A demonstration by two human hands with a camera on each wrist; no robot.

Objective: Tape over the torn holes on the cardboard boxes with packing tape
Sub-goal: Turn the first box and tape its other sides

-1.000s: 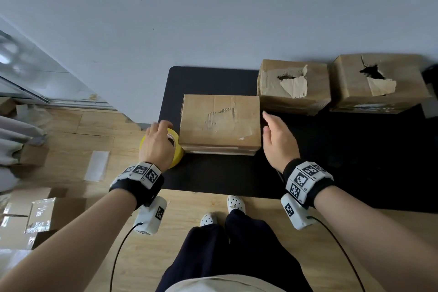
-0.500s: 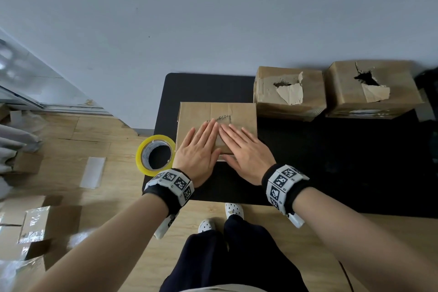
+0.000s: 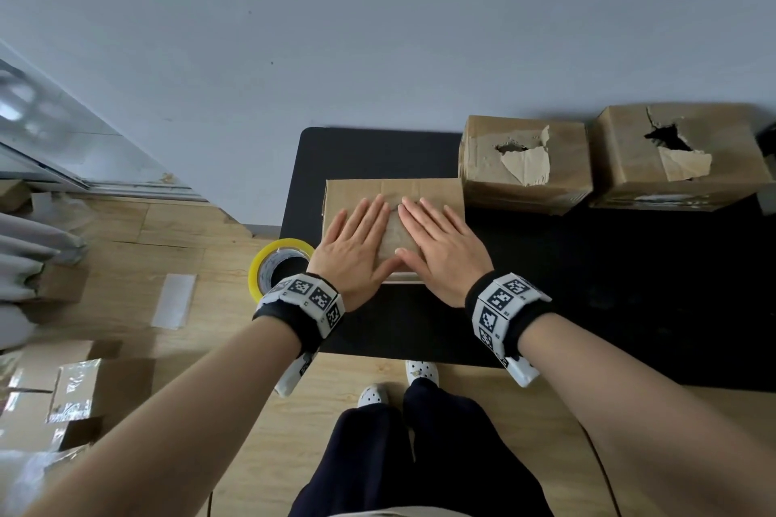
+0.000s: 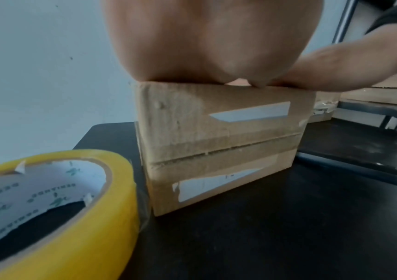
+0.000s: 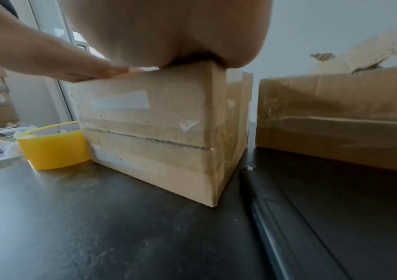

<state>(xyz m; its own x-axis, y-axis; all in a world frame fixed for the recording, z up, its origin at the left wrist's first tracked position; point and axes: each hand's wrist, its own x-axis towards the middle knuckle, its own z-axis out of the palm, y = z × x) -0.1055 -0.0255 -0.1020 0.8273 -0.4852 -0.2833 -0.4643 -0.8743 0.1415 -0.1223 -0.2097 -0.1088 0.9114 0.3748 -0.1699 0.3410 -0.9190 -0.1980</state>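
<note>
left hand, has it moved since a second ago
Yes. The left hand was on the yellow tape roll beside the near box; now it lies flat on that box's top, rightward of the roll.

- The left hand (image 3: pixel 357 250) is off the yellow tape roll (image 3: pixel 275 264), which it covered a second ago at the left edge of the black table (image 3: pixel 588 264), and now lies flat on top of the near box (image 3: pixel 436 191).
- The right hand (image 3: pixel 445 250), earlier upright beside that box's right side, now presses flat on its top next to the left hand.
- In the last half second both hands have slid slightly apart.
</note>
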